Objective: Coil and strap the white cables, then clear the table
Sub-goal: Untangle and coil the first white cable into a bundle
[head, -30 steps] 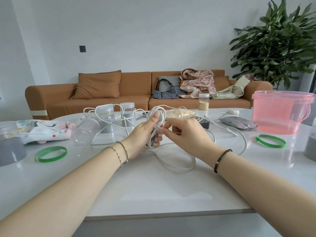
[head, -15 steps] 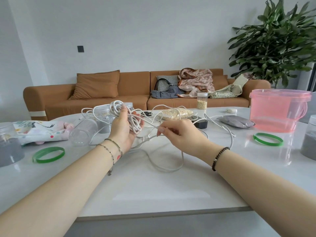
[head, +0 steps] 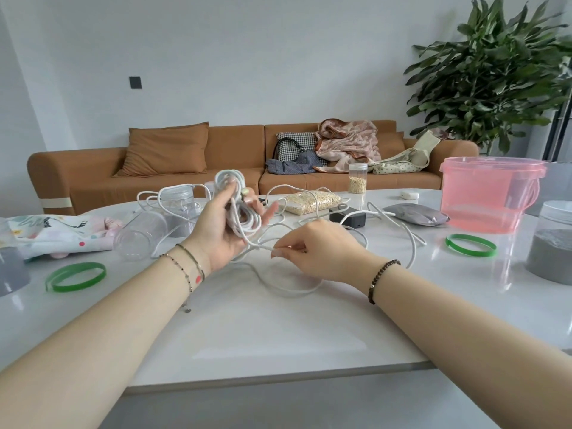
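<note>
A glossy white oval table [head: 278, 335] stands in front of an orange-brown sofa [head: 185, 171] strewn with bags and a crumpled pink wrap, and a tall leafy green plant [head: 495, 72] stands in the right corner.

Above the middle of the table, the left hand [head: 223, 224] is raised with the palm turned inward. A bundle of white cable loops [head: 230, 181] is wound over it, with the thumb clamping the strands against the palm and the fingers partly curled behind them. One strand runs down from that bundle to the right hand [head: 318, 249], which pinches it between thumb and forefinger just above the tabletop; its other fingers are tucked under. More of the loose white cable [head: 291, 292] lies in a wide loop on the table beneath both hands and trails off to the right and back.

Just behind the hands are a small black power adapter [head: 346, 216], a clear bag of pale grain [head: 312, 201] and a grey fabric pouch [head: 414, 213]. A clear plastic jar lying on its side [head: 139, 239] rests to the left, beside a colourful printed cloth [head: 55, 233]. There is a flat green ring band [head: 75, 277] near the left edge and a second green ring band [head: 470, 245] on the right, near a translucent pink plastic bucket [head: 489, 193]. A lidded clear jar of grey sand [head: 554, 243] stands at the far right.
</note>
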The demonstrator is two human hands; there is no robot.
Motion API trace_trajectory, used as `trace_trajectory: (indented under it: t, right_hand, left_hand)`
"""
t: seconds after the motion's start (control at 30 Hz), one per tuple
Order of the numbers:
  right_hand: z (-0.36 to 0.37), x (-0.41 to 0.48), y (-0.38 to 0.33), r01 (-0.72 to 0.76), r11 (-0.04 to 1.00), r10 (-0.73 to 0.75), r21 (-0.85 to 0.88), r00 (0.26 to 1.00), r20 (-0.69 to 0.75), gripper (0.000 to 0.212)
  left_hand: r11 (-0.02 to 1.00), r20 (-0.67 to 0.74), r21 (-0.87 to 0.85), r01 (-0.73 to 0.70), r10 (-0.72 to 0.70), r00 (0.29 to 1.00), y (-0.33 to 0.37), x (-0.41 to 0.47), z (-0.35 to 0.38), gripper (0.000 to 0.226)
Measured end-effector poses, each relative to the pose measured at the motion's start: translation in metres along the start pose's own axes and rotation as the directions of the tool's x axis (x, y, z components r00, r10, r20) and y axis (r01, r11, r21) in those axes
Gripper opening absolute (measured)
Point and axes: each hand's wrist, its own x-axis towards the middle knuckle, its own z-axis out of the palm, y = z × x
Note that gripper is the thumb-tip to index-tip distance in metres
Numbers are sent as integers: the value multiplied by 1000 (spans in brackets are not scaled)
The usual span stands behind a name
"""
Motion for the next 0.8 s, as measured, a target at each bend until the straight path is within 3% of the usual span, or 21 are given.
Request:
trace_trajectory:
  t: [0.1,0.23,0.4,0.5,0.63,0.8]
  right_hand:
    - [-2,3,6,-68,995,61,-75,993,-102,27]
    - [-6,6,12,-171,983,150,-73,962,-229,39]
    - [-5,2,9,-25,1000,21,-5,934,-356,30]
    - [-4,2,9,78,997,-65,20,930,-361,22]
    - [-1,2,9,180,982,-151,61,935,-321,15]
    - [-3,3,9,122,990,-93,70,942,-322,27]
  left_hand:
    - [976,56,198,88,-101,993,-8,-2,0,37]
    - [926,21,376,33,-44,999,-13,-1,1,40]
    - [905,-60,425,6,21,998,-11,3,-1,38]
    - [890,-90,455,25,18,996,-14,0,-2,37]
    - [744,-88,662,97,-51,995,-17,-5,-3,41]
    - [670,-35,737,89,-93,995,-23,-9,-1,34]
